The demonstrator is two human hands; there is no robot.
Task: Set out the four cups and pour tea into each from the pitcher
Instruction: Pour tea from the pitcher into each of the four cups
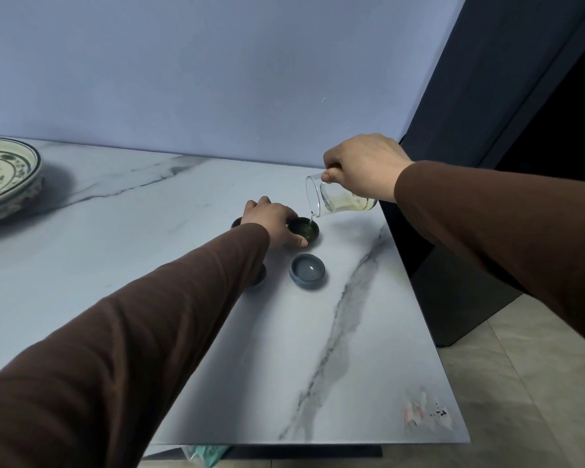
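Observation:
My right hand (363, 165) grips a clear glass pitcher (338, 197) of pale yellow tea, tipped to the left. A thin stream falls from its spout into a dark green cup (305, 228) on the marble table (318, 349). My left hand (272, 219) holds that cup by its left side. Just in front stands a light blue cup (307, 270) with liquid in it. Two more dark cups peek out from behind my left arm, one beyond the hand (236, 223) and one under the sleeve (260, 276).
A large painted ceramic plate (4, 177) rests at the far left of the table. The table's right edge lies close to the cups, with a dark cabinet (487, 231) and tiled floor (537, 383) beyond. A blue wall backs the table.

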